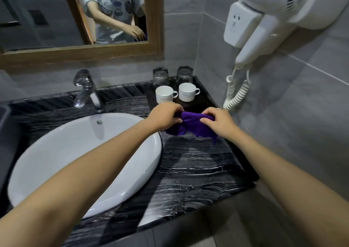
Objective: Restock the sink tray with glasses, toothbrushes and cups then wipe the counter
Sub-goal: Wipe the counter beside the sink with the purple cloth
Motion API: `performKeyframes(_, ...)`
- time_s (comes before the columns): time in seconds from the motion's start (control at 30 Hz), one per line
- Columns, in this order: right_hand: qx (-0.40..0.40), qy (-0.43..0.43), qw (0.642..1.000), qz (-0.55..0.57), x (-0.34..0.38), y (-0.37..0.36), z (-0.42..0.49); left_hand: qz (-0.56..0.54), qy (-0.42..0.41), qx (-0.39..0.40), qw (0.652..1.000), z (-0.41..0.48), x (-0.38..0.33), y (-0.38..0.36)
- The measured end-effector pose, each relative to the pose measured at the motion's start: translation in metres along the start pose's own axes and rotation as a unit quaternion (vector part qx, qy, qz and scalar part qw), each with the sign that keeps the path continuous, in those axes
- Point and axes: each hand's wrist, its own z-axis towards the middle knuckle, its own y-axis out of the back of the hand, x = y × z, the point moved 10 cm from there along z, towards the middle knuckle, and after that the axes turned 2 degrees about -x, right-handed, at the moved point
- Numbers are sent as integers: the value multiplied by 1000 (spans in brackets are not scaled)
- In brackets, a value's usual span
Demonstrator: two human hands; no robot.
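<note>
Over veined black counter (196, 163), both hands bunching soft, perhaps microfibre, purple cloth (190, 126)

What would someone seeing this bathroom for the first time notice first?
Most likely the bright purple cloth, bunched between the left hand and right hand above the dark marbled counter. Next, the big white basin on the left, then the two white cups with two glasses behind them on the tray in the corner.

Two white cups (176, 95) and two upturned glasses (172, 76) stand on the dark tray (204, 100).
</note>
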Motion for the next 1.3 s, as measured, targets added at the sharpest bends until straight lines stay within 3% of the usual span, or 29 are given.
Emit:
performKeyframes(0.2,-41,-73,996,5,-50,2,-14,-29,-52,27,998,31,-18,-39)
performKeyframes(0.43,-138,-111,978,-105,-77,9,-13,-56,-66,-1,996,64,-29,-68)
performKeyframes(0.53,-95,-141,970,-175,-98,-17,-18,-92,-38,-22,995,56,-17,-81)
performKeyframes(0.63,-45,-95,961,-257,-107,-51,-22,-96,-6,-19,995,28,18,-96)
performKeyframes(0.77,41,31,974,-222,-106,-92,-5,-46,66,-30,996,-9,91,-105)
performKeyframes(0.93,108,86,965,-221,-113,-124,17,5,115,-32,993,-28,137,-119)
performKeyframes(1.3,4,-15,978,-207,-131,-121,52,20,105,-8,994,-30,142,-138)
